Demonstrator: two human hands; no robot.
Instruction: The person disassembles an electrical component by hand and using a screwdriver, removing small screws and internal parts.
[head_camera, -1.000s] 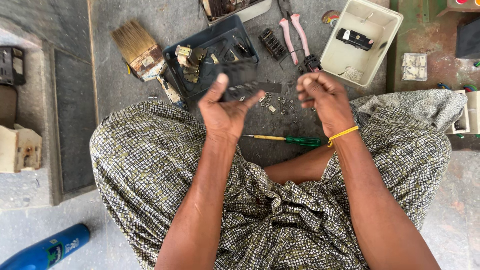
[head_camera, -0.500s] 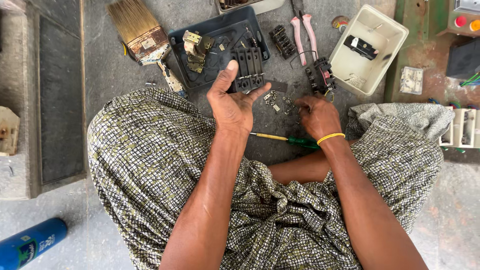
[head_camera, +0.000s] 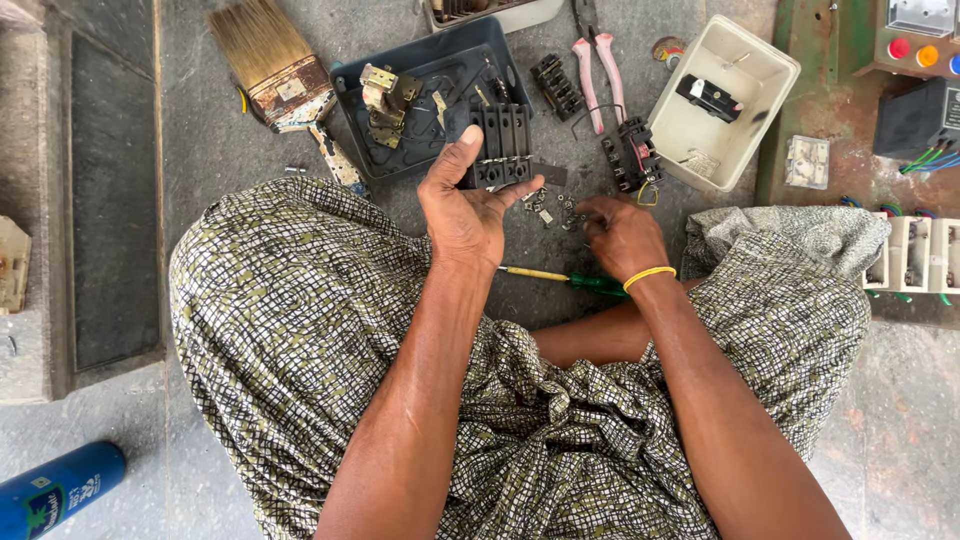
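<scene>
Left hand: the left hand (head_camera: 468, 205) is lying palm up with its fingers loosely spread, and the thumb is pointing toward the black terminal block (head_camera: 503, 143). It is gripping nothing that can be made out; any small part on the palm is too small to tell.
Right hand: the right hand (head_camera: 620, 232) is curling palm down over the scattered small screws (head_camera: 553, 205) on the floor (head_camera: 200, 150), fingertips pinching together. Whether a screw is sitting between them cannot be told.
Terminal block: it is resting on the near edge of the dark plastic tray (head_camera: 352, 108), just beyond the left thumb and within easy reach.
Tray contents: brass contact pieces (head_camera: 385, 90) are lying gathered inside, likely so they are not rolling off.
Screwdriver: the green-handled screwdriver (head_camera: 570, 279) is lying on the floor between the two wrists, parked close by.
Pliers: the pink-handled pliers (head_camera: 597, 62) are lying farther out, beside the cream plastic box (head_camera: 765, 85).
Brush: the worn paintbrush (head_camera: 275, 70) is lying left of the tray, well apart from both hands.
Arm pose: both forearms are reaching forward over the checked cloth (head_camera: 290, 300) covering the crossed legs, the left wrist turning upward, the right bending down.
</scene>
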